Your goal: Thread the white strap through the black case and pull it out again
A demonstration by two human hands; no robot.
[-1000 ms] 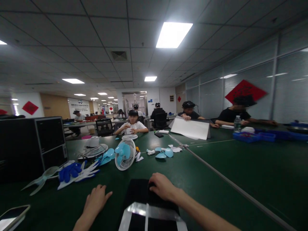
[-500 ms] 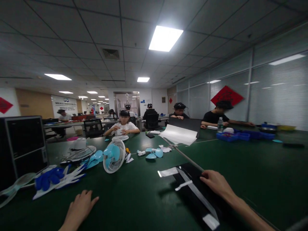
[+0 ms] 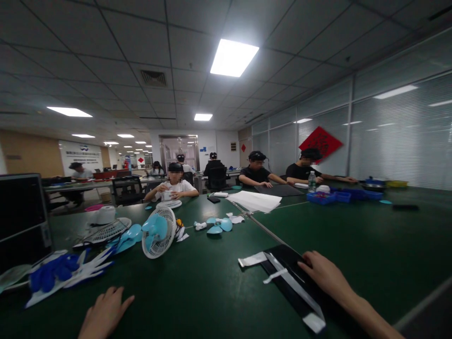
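My right hand (image 3: 326,278) lies on a flat black sheet (image 3: 287,278) with silver tape strips, at the right of the green table (image 3: 212,292). Its fingers curl over the sheet's far edge. My left hand (image 3: 102,315) rests palm down on the bare green table at the lower left, fingers loosely together, holding nothing. A small white fan with blue blades (image 3: 158,233) stands beyond it.
Blue-and-white gloves (image 3: 60,275), a fan grille (image 3: 104,230) and loose blue fan blades (image 3: 219,225) lie on the table's left and middle. A black box (image 3: 21,216) stands at far left. Several people sit at the far end with white sheets (image 3: 256,201) and blue trays (image 3: 326,197).
The black sheet has gone from in front of me to the right side of the table under my right hand. My left hand stayed on the table. The view has turned right.
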